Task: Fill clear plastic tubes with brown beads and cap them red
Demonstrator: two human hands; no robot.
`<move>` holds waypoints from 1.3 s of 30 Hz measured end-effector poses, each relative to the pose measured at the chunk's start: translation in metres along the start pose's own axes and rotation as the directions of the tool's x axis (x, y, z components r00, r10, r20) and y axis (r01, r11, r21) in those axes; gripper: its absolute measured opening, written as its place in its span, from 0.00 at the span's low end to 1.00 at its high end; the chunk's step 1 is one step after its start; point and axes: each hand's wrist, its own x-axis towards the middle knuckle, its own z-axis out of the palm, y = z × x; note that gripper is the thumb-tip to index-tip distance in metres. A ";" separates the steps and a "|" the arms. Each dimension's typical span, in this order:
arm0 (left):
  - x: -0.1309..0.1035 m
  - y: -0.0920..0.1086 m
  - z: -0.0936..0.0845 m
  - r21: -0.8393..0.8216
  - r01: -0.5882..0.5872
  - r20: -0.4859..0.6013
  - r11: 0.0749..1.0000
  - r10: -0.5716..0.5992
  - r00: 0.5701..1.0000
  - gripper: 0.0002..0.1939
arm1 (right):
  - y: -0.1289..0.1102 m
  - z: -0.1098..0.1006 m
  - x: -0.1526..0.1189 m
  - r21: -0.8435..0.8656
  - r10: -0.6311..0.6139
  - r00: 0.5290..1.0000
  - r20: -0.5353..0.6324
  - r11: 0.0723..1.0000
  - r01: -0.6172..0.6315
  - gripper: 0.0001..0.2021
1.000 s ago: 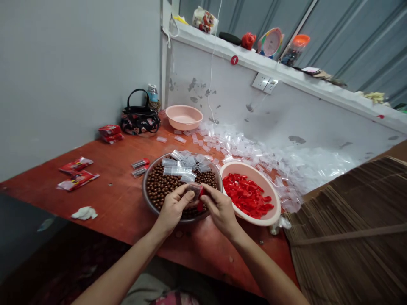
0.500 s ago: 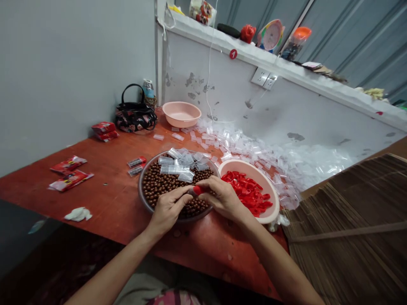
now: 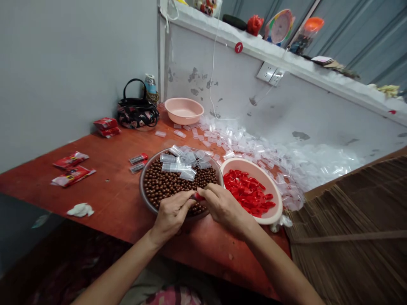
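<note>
Over the near rim of a bowl (image 3: 142, 195) of brown chocolate-like balls (image 3: 157, 185), my two hands meet. My left hand (image 3: 173, 212) is closed on a small clear tube with dark content, mostly hidden by the fingers. Pinched in my right hand (image 3: 222, 207) is a red cap (image 3: 199, 197), set against the tube's end; whether it is fully on I cannot tell. Several clear empty tubes (image 3: 178, 166) lie on top of the balls. Right of the bowl, a pink basin (image 3: 276, 199) holds many red caps (image 3: 248, 192).
Two filled tubes with red caps (image 3: 138, 159) lie left of the bowl. Red packets (image 3: 73, 176), a white tissue (image 3: 80, 210), a black handbag (image 3: 137, 112) and a pink basin (image 3: 184, 111) sit on the red table. Clear tubes (image 3: 254, 144) heap along the wall; stacked cardboard (image 3: 352, 228) stands right.
The camera view has shifted slightly. My hands stay together over the bowl's near edge, and my right fingers now cover more of the red cap.
</note>
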 end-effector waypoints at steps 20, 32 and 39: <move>0.002 0.012 -0.004 -0.180 0.049 -0.011 0.982 -0.052 0.999 0.12 | 0.003 0.012 0.005 0.949 0.309 0.897 0.315 -0.094 -0.301 0.22; 0.006 0.007 -0.001 -0.066 -0.052 -0.091 0.996 0.046 0.995 0.13 | -0.015 0.027 0.022 0.925 0.352 0.861 0.367 -0.241 -0.295 0.16; 0.014 -0.006 -0.045 -0.055 0.147 -0.288 0.988 -0.157 0.945 0.15 | 0.027 0.016 0.039 0.944 0.394 0.884 0.253 0.100 -0.315 0.23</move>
